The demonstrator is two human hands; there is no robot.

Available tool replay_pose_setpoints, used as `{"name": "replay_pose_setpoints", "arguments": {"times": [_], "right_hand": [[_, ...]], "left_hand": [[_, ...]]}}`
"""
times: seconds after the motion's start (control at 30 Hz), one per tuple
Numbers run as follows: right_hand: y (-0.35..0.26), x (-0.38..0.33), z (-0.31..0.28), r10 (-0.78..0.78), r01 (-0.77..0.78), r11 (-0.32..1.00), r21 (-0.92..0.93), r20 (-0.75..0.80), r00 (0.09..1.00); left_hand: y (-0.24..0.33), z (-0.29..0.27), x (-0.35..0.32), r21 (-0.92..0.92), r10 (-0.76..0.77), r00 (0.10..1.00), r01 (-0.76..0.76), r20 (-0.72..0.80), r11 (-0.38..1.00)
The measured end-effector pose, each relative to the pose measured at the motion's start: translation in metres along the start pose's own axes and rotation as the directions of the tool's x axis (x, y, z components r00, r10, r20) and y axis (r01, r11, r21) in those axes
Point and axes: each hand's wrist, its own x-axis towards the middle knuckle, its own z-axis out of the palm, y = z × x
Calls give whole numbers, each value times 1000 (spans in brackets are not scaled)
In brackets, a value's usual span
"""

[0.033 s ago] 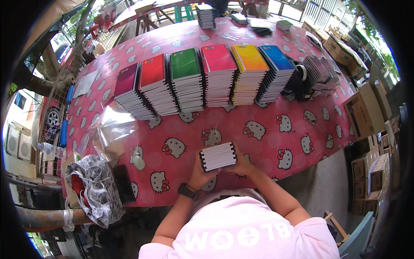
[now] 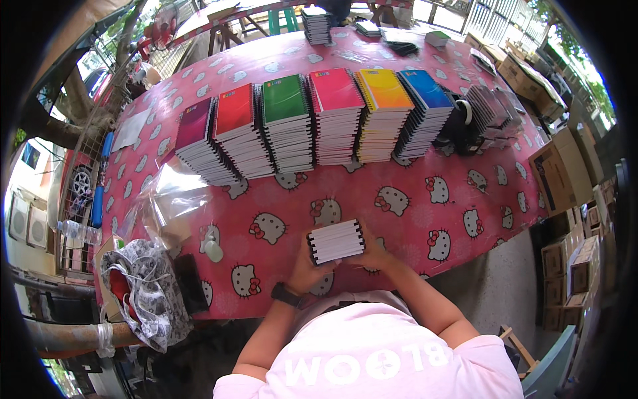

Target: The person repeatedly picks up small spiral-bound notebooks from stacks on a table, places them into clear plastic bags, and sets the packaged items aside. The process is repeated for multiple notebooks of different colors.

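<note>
Near the table's front edge, my left hand and my right hand are closed on the two ends of a small stack of spiral notebooks. The white page edges face up, with black coils showing at both sides; the covers are hidden. Beyond my hands stands a row of tall spiral notebook stacks: purple, red, green, pink, yellow and blue, from left to right.
A pink patterned cloth covers the table. At left lie clear plastic, a small pale green bottle, a dark flat object and a grey patterned bag. Cardboard boxes stand at right; more notebooks sit at the far end.
</note>
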Motion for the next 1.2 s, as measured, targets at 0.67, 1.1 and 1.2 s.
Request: {"name": "replay_pose_setpoints", "arguments": {"times": [0.67,1.1,1.2], "right_hand": [[41,-3,-81,-172,-202,885,-419,-697,696],[-31,-16,-58,12,-11,1000,5,-635,773],[-56,-2,-28,-196,51,963,-266,-554,809]], "left_hand": [[1,-17,72,611,-272,893,444,-357,656],[31,11,13,343,49,998,-35,-33,939],[-13,8,9,678,281,949,-113,-142,726]]}}
